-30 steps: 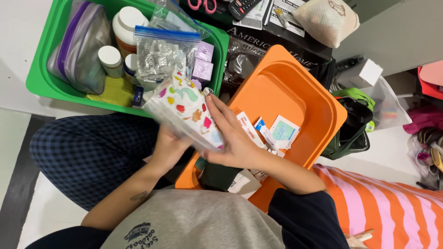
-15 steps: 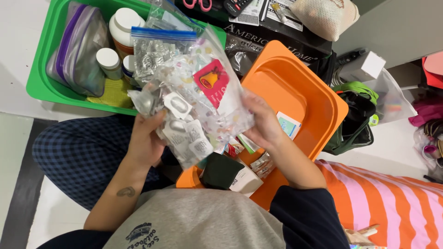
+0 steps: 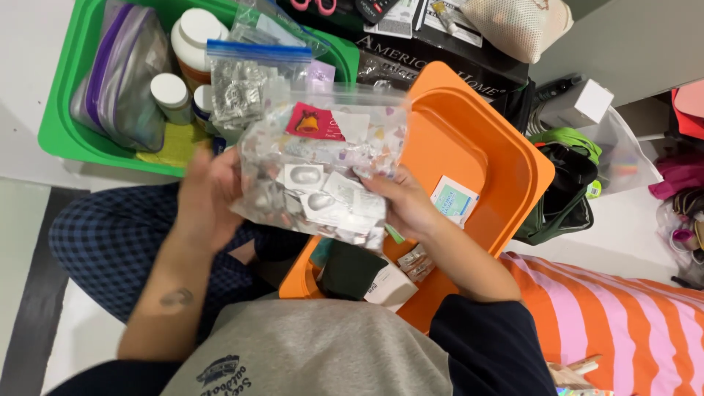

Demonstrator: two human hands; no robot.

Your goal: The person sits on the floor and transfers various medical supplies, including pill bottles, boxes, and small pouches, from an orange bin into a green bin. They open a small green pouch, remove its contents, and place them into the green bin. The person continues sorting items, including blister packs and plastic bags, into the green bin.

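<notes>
The green bin [image 3: 59, 132] sits on the floor at the far left, up beyond my left knee. Inside it stand white-capped bottles [image 3: 170, 92], a purple-edged pouch [image 3: 121, 73] and a blue-zip bag of foil packs [image 3: 246, 81].

The orange bin [image 3: 469, 139] lies just right of the green bin, tilted toward me. On its floor are a small teal-and-white packet [image 3: 455, 198], and nearer my body a dark green box [image 3: 352, 268] and a white box [image 3: 392, 287].

Between the two bins, raised above my lap, is the clear plastic bag [image 3: 323, 169]. It is stuffed with foil pill packs and has a red card with a bell showing near its top. Its upper edge overlaps the green bin's near corner in the view.

My left hand [image 3: 205, 198] is closed on the bag's left side, fingers behind it, though it is blurred. My right hand [image 3: 403, 205] grasps the bag's lower right corner, fingertips pressed onto its front.

A striped orange-and-pink cloth [image 3: 623, 330] lies right of the orange bin's near end.
</notes>
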